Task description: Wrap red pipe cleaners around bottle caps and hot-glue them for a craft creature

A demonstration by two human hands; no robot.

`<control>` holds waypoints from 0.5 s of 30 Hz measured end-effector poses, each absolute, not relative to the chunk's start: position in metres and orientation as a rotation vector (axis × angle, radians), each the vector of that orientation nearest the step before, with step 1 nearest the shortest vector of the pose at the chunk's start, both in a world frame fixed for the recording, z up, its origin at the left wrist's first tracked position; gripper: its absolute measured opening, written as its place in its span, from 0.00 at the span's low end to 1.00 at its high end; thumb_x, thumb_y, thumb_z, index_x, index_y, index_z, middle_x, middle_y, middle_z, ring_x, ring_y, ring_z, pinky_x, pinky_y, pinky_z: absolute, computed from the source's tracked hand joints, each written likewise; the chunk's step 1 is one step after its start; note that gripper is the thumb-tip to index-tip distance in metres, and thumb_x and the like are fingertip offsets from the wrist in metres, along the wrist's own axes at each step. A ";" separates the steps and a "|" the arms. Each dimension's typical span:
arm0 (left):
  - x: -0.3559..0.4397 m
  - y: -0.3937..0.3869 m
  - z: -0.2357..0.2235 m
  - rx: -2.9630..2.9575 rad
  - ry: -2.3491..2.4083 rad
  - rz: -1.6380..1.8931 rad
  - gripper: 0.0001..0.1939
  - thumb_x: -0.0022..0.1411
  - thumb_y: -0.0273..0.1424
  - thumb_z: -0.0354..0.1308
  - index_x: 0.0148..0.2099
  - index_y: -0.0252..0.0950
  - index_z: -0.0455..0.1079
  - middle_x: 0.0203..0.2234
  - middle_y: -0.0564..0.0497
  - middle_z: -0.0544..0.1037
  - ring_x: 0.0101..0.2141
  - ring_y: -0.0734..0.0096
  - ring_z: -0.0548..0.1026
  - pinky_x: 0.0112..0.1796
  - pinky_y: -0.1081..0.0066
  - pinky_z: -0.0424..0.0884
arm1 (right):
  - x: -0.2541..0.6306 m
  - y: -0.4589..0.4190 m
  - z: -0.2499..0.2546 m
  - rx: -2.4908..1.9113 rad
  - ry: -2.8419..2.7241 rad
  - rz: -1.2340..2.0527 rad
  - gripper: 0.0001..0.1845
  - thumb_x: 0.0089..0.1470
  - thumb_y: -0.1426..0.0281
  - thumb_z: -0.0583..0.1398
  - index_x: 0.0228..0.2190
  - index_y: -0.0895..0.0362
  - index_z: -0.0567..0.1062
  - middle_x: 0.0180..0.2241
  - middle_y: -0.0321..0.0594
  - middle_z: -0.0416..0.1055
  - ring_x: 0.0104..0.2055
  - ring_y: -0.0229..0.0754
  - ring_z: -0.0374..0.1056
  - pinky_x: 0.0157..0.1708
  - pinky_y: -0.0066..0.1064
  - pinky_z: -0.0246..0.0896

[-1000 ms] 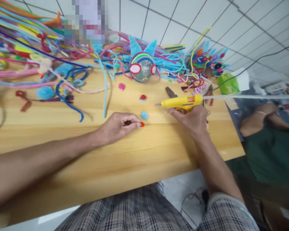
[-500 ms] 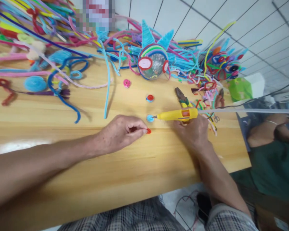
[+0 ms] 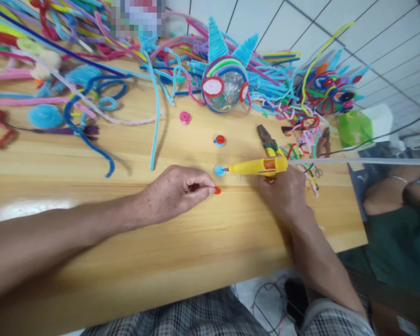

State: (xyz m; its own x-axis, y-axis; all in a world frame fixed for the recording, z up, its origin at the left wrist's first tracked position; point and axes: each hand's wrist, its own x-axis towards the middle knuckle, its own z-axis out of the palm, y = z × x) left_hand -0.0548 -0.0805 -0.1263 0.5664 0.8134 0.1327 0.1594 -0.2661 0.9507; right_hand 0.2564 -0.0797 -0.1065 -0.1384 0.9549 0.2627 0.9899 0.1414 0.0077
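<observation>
My left hand (image 3: pixel 182 191) pinches a small red pipe-cleaner coil (image 3: pixel 217 190) between thumb and fingertips, just above the wooden table. In my right hand (image 3: pixel 285 189) is a yellow hot glue gun (image 3: pixel 257 166), its fingers wrapped round the handle. The nozzle points left, with its tip at a small blue coil (image 3: pixel 219 171) lying on the table; whether it touches cannot be made out. Behind that lies a red coil on a blue one (image 3: pixel 220 140). A clear ball (image 3: pixel 231 91) with blue horns and pink-and-red eyes stands farther back.
Pliers (image 3: pixel 267 140) lie behind the glue gun. Pipe cleaners (image 3: pixel 87 84) are heaped at the back left. A second decorated ball (image 3: pixel 331 91) and a green container (image 3: pixel 354 128) stand at the back right. Another person's arm (image 3: pixel 385 193) rests beyond the table's right end.
The view has shifted slightly. Both hands keep their places, the left still on the red coil and the right still holding the glue gun at the blue coil.
</observation>
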 end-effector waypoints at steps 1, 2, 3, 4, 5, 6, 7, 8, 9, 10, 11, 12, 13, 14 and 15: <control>-0.055 -0.080 -0.126 1.757 0.809 0.781 0.10 0.73 0.31 0.61 0.40 0.36 0.81 0.27 0.53 0.83 0.26 0.76 0.76 0.29 0.76 0.68 | 0.256 -0.080 -0.106 -1.918 -2.221 -0.269 0.10 0.55 0.67 0.59 0.35 0.55 0.80 0.26 0.46 0.77 0.33 0.54 0.75 0.36 0.42 0.72; -0.055 -0.080 -0.126 1.762 0.808 0.779 0.10 0.73 0.31 0.61 0.40 0.36 0.81 0.27 0.53 0.83 0.26 0.76 0.75 0.29 0.76 0.68 | 0.256 -0.079 -0.106 -1.913 -2.226 -0.269 0.10 0.55 0.67 0.59 0.35 0.55 0.80 0.26 0.46 0.77 0.33 0.54 0.76 0.36 0.42 0.72; -0.055 -0.080 -0.125 1.766 0.806 0.781 0.10 0.73 0.31 0.61 0.40 0.36 0.81 0.26 0.53 0.83 0.25 0.76 0.75 0.29 0.76 0.68 | 0.256 -0.079 -0.106 -1.910 -2.235 -0.266 0.10 0.54 0.67 0.59 0.35 0.55 0.80 0.26 0.46 0.77 0.33 0.54 0.76 0.36 0.42 0.72; -0.055 -0.080 -0.125 1.769 0.802 0.783 0.09 0.73 0.31 0.61 0.40 0.36 0.81 0.26 0.54 0.82 0.25 0.77 0.75 0.29 0.76 0.68 | 0.256 -0.079 -0.105 -1.910 -2.244 -0.260 0.10 0.54 0.67 0.59 0.34 0.55 0.80 0.26 0.46 0.77 0.33 0.54 0.76 0.36 0.43 0.72; -0.055 -0.080 -0.124 1.770 0.802 0.786 0.09 0.73 0.30 0.61 0.39 0.36 0.81 0.26 0.54 0.82 0.25 0.77 0.74 0.28 0.76 0.67 | 0.256 -0.079 -0.105 -1.913 -2.252 -0.254 0.10 0.55 0.67 0.59 0.34 0.55 0.80 0.26 0.46 0.77 0.33 0.54 0.76 0.36 0.43 0.72; -0.055 -0.080 -0.124 1.770 0.803 0.788 0.09 0.73 0.30 0.61 0.39 0.36 0.81 0.25 0.54 0.81 0.25 0.77 0.74 0.28 0.76 0.67 | 0.257 -0.079 -0.104 -1.917 -2.256 -0.250 0.10 0.55 0.67 0.59 0.34 0.55 0.80 0.26 0.46 0.77 0.33 0.54 0.75 0.36 0.42 0.72; -0.055 -0.080 -0.124 1.770 0.806 0.788 0.10 0.73 0.30 0.61 0.39 0.36 0.81 0.25 0.54 0.81 0.25 0.77 0.73 0.28 0.77 0.66 | 0.257 -0.079 -0.104 -1.921 -2.260 -0.245 0.09 0.55 0.67 0.59 0.34 0.55 0.80 0.26 0.46 0.77 0.33 0.54 0.75 0.36 0.42 0.72; -0.055 -0.080 -0.124 1.769 0.810 0.787 0.10 0.73 0.31 0.61 0.39 0.36 0.81 0.25 0.54 0.81 0.25 0.77 0.73 0.28 0.77 0.66 | 0.257 -0.079 -0.104 -1.924 -2.263 -0.241 0.09 0.55 0.67 0.59 0.33 0.55 0.79 0.26 0.46 0.76 0.33 0.54 0.75 0.36 0.42 0.72; -0.055 -0.080 -0.124 1.769 0.812 0.782 0.10 0.73 0.31 0.61 0.39 0.36 0.81 0.25 0.54 0.81 0.24 0.77 0.73 0.28 0.76 0.66 | 0.258 -0.079 -0.104 -1.922 -2.265 -0.237 0.08 0.55 0.67 0.60 0.33 0.55 0.79 0.26 0.46 0.76 0.33 0.54 0.75 0.36 0.42 0.72; -0.055 -0.080 -0.124 1.769 0.813 0.779 0.10 0.73 0.31 0.61 0.39 0.36 0.81 0.25 0.54 0.81 0.24 0.77 0.73 0.28 0.76 0.66 | 0.258 -0.079 -0.105 -1.917 -2.266 -0.236 0.08 0.55 0.67 0.60 0.33 0.55 0.79 0.26 0.46 0.76 0.34 0.54 0.75 0.36 0.41 0.72; -0.055 -0.080 -0.124 1.770 0.811 0.778 0.10 0.73 0.32 0.61 0.39 0.36 0.81 0.25 0.54 0.81 0.24 0.77 0.73 0.28 0.76 0.66 | 0.258 -0.079 -0.105 -1.910 -2.268 -0.235 0.08 0.55 0.67 0.60 0.33 0.55 0.79 0.26 0.46 0.76 0.34 0.54 0.75 0.37 0.41 0.72; -0.055 -0.080 -0.124 1.772 0.809 0.781 0.10 0.73 0.31 0.61 0.39 0.36 0.81 0.25 0.54 0.81 0.24 0.77 0.73 0.27 0.76 0.66 | 0.259 -0.079 -0.105 -1.902 -2.269 -0.235 0.08 0.55 0.68 0.59 0.33 0.55 0.79 0.26 0.46 0.76 0.33 0.53 0.75 0.37 0.41 0.72; -0.055 -0.080 -0.124 1.773 0.807 0.787 0.10 0.73 0.31 0.61 0.39 0.36 0.81 0.24 0.54 0.81 0.24 0.77 0.72 0.27 0.76 0.66 | 0.259 -0.079 -0.106 -1.895 -2.271 -0.235 0.09 0.55 0.67 0.59 0.33 0.55 0.79 0.26 0.46 0.76 0.33 0.53 0.75 0.36 0.41 0.71; -0.055 -0.080 -0.124 1.774 0.806 0.793 0.10 0.73 0.31 0.61 0.38 0.36 0.81 0.24 0.55 0.80 0.24 0.77 0.72 0.27 0.77 0.66 | 0.259 -0.079 -0.106 -1.889 -2.272 -0.236 0.09 0.55 0.67 0.58 0.33 0.55 0.79 0.26 0.46 0.76 0.32 0.52 0.75 0.36 0.41 0.71; -0.055 -0.080 -0.124 1.775 0.806 0.799 0.10 0.72 0.30 0.61 0.38 0.36 0.81 0.24 0.55 0.80 0.24 0.78 0.72 0.27 0.77 0.65 | 0.258 -0.079 -0.106 -1.886 -2.273 -0.238 0.10 0.55 0.67 0.58 0.32 0.55 0.79 0.26 0.46 0.76 0.32 0.52 0.75 0.35 0.40 0.71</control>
